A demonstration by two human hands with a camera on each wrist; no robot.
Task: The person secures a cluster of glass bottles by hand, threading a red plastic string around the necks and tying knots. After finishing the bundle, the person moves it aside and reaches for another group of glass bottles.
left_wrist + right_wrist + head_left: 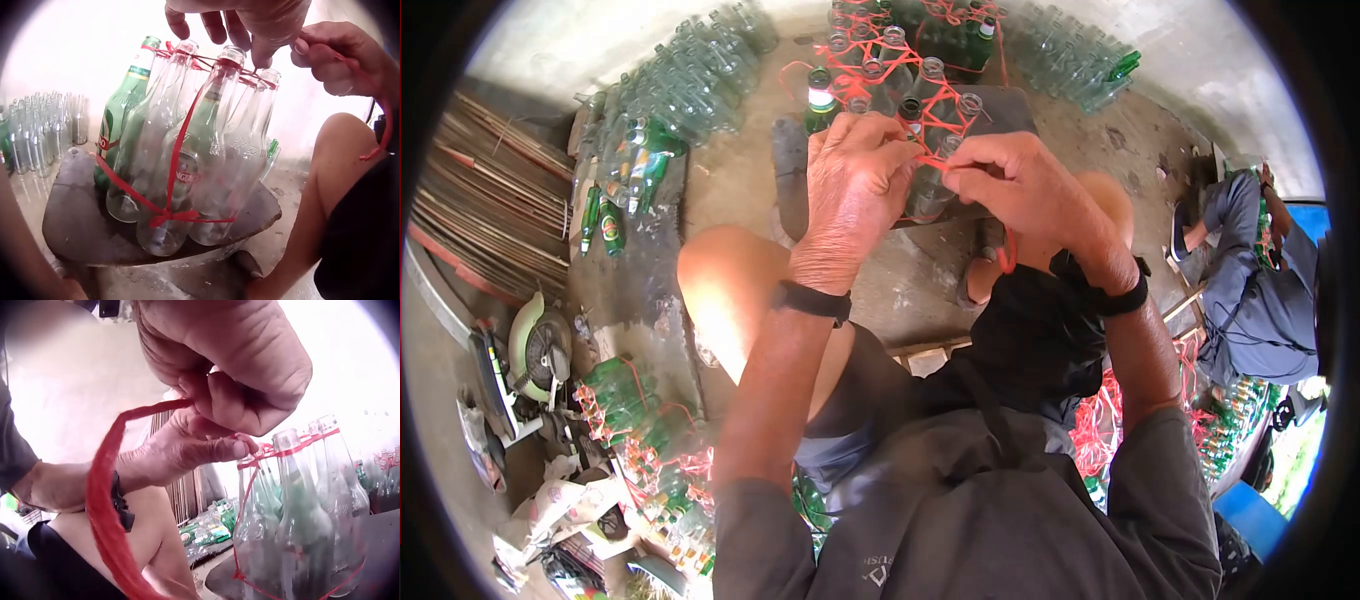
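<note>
A bundle of glass bottles [244, 144], mostly clear with some green, stands upright on a dark stool top [75, 231]. Red plastic string [181, 144] wraps the necks and lower bodies, with a knot low on the near side. My left hand [855, 185] is over the near bottle necks, thumb and forefinger pinching the string at a rim. Close beside it, my right hand [1030, 190] has its fingers curled and grips the string's free length. That loose red tail [106, 494] hangs down from the right fist in the right wrist view.
Rows of clear bottles [690, 80] stand along the wall at left, and more [1070, 60] at right. Green bottles [610, 220] lie on the floor at left. Tied bundles [670, 480] sit behind me. Another person [1260, 270] sits at the right.
</note>
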